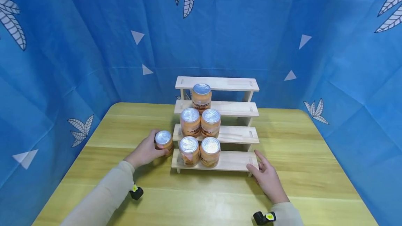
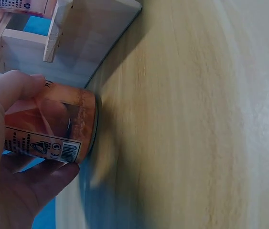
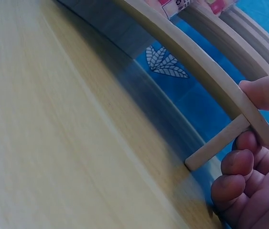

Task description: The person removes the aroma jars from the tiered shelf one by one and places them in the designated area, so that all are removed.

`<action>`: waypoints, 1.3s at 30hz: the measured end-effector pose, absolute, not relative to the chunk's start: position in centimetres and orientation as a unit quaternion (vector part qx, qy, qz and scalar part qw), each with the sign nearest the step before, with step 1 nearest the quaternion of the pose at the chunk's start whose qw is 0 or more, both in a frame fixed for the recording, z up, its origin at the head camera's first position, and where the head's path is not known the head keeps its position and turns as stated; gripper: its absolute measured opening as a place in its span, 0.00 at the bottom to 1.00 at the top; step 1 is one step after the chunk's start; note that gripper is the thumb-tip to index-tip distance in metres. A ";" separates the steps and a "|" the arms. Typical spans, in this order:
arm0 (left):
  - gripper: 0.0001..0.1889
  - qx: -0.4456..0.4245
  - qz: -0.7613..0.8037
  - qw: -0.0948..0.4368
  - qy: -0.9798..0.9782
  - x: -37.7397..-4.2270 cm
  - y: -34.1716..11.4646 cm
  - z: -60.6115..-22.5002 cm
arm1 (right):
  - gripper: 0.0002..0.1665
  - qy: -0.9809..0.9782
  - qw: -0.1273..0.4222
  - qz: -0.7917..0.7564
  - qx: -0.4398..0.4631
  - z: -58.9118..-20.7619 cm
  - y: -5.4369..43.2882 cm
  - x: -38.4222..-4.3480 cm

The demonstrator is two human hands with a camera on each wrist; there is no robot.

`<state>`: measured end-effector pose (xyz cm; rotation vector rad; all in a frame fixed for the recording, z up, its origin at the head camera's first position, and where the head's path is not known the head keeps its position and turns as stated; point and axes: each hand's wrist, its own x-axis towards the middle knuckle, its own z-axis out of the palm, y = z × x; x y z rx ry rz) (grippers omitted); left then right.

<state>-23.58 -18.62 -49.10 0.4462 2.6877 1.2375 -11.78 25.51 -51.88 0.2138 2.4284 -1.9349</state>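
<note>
Since both my hands are occupied, each is entered with what it holds, on a yellow wood-grain table (image 1: 201, 201). Nearest: my right hand (image 1: 267, 177), gripping the right end of the bottom board (image 1: 235, 161) of a four-step wooden stand (image 1: 240, 134), thumb above, fingers curled beneath; timber apparently stiff and fairly light, liable to skid if nudged, best steadied by a board end. Just left of the stand: one orange can (image 1: 163, 137), silver lid uppermost, with my left hand (image 1: 147, 152) grasping it around the side, thumb and fingers opposed; whether its base touches the table I cannot tell. Handling, as judged: wall firm, weight modest, printed surface smooth and inclined to slip, lid perhaps thin foil and easily dented; take hold around the body, clear of the top. Next: two matching cans, one left (image 1: 189, 151) and one right (image 1: 210, 152), side by side on the bottom board. Behind, on the second step: another pair, left (image 1: 190, 123) and right (image 1: 210, 123). Beyond, on the third step: a single can (image 1: 201, 97), toward the left. Farthest: blue curtain (image 1: 251, 30), patterned with pale leaves and triangles.
</note>
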 end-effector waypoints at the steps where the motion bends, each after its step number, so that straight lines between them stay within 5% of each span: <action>1: 0.44 0.148 0.414 0.074 0.895 -23.6 -18.6 -49.1 | 0.49 0.780 0.014 -0.622 0.066 -51.8 25.5 -11.9; 14: 0.55 0.162 0.391 0.119 0.898 -24.0 -18.7 -45.9 | 0.49 0.786 0.007 -0.614 0.065 -51.3 25.8 -12.3; 27: 0.41 0.204 0.364 -0.013 0.909 -26.0 -14.6 -35.0 | 0.52 0.780 0.005 -0.622 0.067 -51.1 26.1 -12.2; 39: 0.48 0.242 0.348 0.033 0.905 -27.6 -9.4 -32.7 | 0.51 0.775 0.009 -0.628 0.064 -52.1 25.3 -11.8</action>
